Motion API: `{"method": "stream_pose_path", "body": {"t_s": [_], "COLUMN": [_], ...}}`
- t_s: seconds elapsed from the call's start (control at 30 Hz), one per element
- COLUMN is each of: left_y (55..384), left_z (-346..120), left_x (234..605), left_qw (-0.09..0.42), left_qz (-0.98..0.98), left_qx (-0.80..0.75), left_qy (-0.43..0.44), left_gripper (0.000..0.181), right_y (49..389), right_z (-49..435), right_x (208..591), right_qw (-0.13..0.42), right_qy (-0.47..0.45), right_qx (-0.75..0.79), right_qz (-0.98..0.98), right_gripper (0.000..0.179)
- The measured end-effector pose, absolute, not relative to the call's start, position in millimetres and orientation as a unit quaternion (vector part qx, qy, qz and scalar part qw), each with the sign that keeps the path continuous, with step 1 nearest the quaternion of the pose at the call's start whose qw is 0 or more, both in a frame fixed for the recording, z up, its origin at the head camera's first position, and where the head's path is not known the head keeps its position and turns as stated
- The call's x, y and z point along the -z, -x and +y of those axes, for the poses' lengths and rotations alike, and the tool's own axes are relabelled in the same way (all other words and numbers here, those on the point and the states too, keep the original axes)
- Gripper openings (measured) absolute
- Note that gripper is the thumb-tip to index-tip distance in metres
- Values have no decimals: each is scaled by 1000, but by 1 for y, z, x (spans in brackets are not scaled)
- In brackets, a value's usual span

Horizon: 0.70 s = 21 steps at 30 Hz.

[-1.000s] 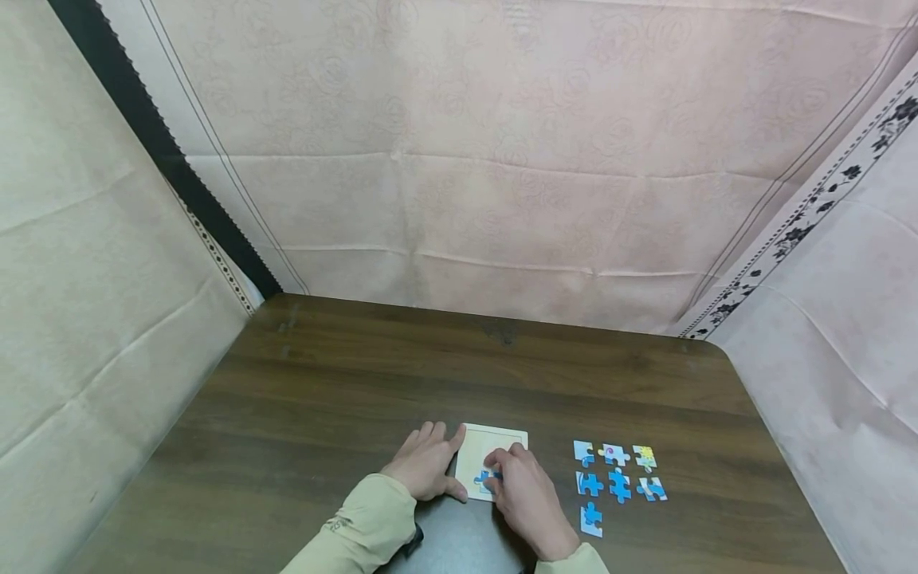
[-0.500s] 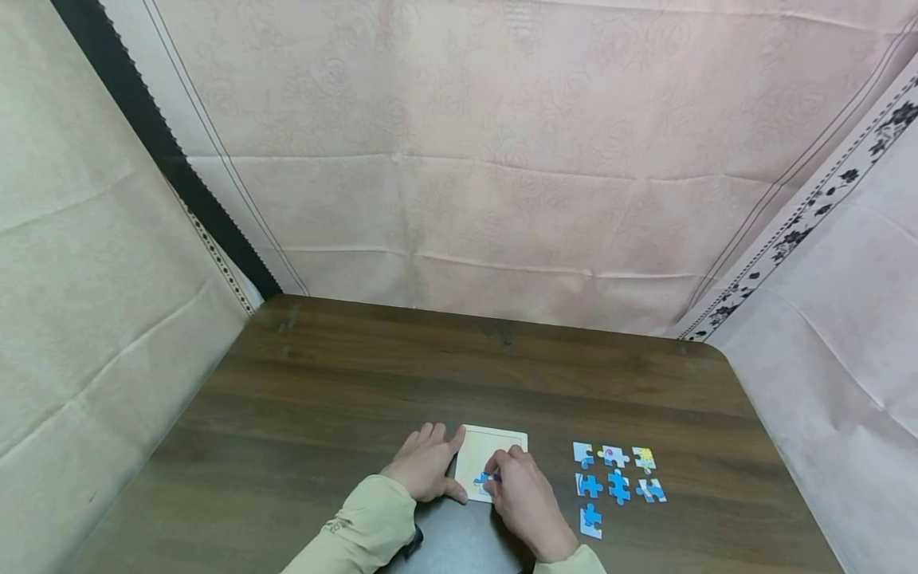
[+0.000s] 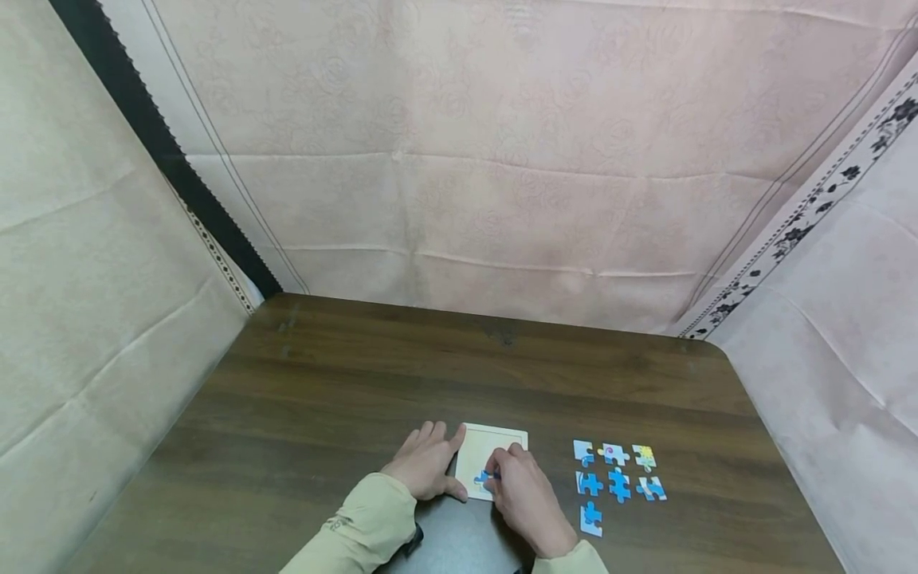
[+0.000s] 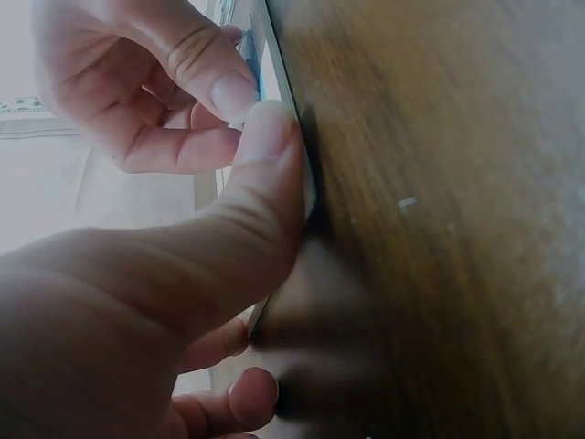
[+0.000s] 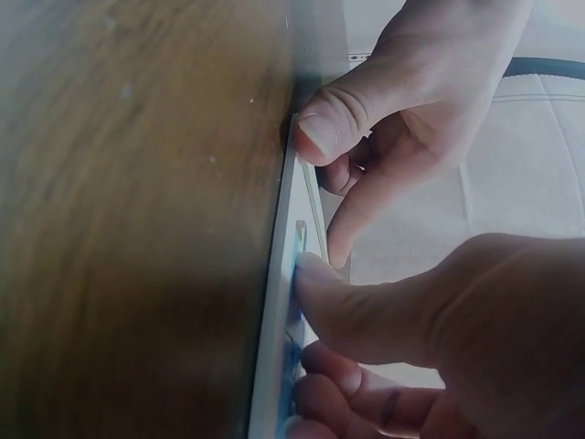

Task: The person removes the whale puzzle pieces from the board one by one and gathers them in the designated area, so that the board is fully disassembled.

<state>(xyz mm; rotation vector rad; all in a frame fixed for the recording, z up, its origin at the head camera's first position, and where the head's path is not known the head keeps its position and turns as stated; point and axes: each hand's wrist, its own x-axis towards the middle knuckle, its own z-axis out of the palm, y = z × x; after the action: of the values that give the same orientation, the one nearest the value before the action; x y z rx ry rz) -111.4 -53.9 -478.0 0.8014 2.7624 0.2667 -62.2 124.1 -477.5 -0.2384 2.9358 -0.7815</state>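
A pale square puzzle tray (image 3: 476, 448) lies on the wooden table. Along its left side rests my left hand (image 3: 425, 462), fingers spread, thumb at the near corner; the left wrist view shows that thumb (image 4: 260, 137) pressing the rim. My right hand (image 3: 529, 501) reaches over the tray's near right part and pinches a blue puzzle piece (image 3: 497, 474), mostly hidden by the fingers. Left of it, a blue and white puzzle piece (image 3: 481, 480) lies in the tray. In the right wrist view the right thumb (image 5: 343, 311) is down at the tray's surface.
To the right of the tray several loose puzzle pieces (image 3: 620, 485) lie in short rows. A dark grey surface (image 3: 462, 538) shows between the forearms at the near edge. Pale patterned cloth (image 3: 502, 159) hangs behind and beside the table (image 3: 344, 375).
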Motion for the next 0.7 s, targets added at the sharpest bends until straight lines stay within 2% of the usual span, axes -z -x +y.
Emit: {"method": "stream_pose_path", "body": {"t_s": [0.27,0.7], "left_y": [116,115], "left_z": [-51,-55], "left_x": [477,483], "left_qw": [127,139], "left_qz": [946,943], "left_qx": [-86,-106], "left_qy": [-284,-283], "left_gripper": [100,100], "right_y": [63,67], "right_z": [127,125], "right_x": [477,478], "right_qw": [35,64], "right_qy": [80,94], "right_qx": [248,248], "right_qz": [965,962], "right_gripper": [15,12]}}
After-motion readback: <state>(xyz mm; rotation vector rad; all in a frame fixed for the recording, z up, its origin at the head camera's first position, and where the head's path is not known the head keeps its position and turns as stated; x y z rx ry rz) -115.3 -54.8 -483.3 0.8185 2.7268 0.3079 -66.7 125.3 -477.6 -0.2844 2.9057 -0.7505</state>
